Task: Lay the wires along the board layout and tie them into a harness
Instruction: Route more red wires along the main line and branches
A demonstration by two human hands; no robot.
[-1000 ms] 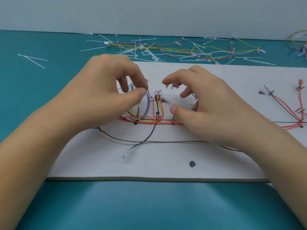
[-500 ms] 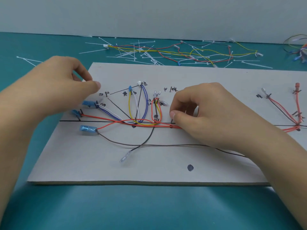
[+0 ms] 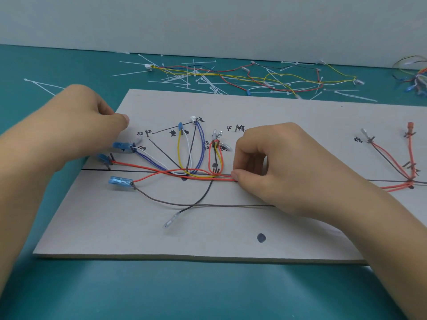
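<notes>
Teal desk (image 3: 69, 292), pale board (image 3: 231, 239) flat on it; has swung the left hand (image 3: 76, 125) off the loops at the board's middle and out over the board's left edge, fingers curled, cannot tell whether holding anything; has dropped the right hand (image 3: 284, 167) onto the board's centre line, thumb and curled fingers pinching the red wires (image 3: 196, 177); probably means branches laid, trunk being gathered for tying; lies lengthwise along the board, left to right, blue terminals (image 3: 120, 181) pointing at the board's left edge; leaves one grey wire (image 3: 231, 205) slack toward the board's near edge; cable ties (image 3: 203, 80) beyond the board's far edge.
</notes>
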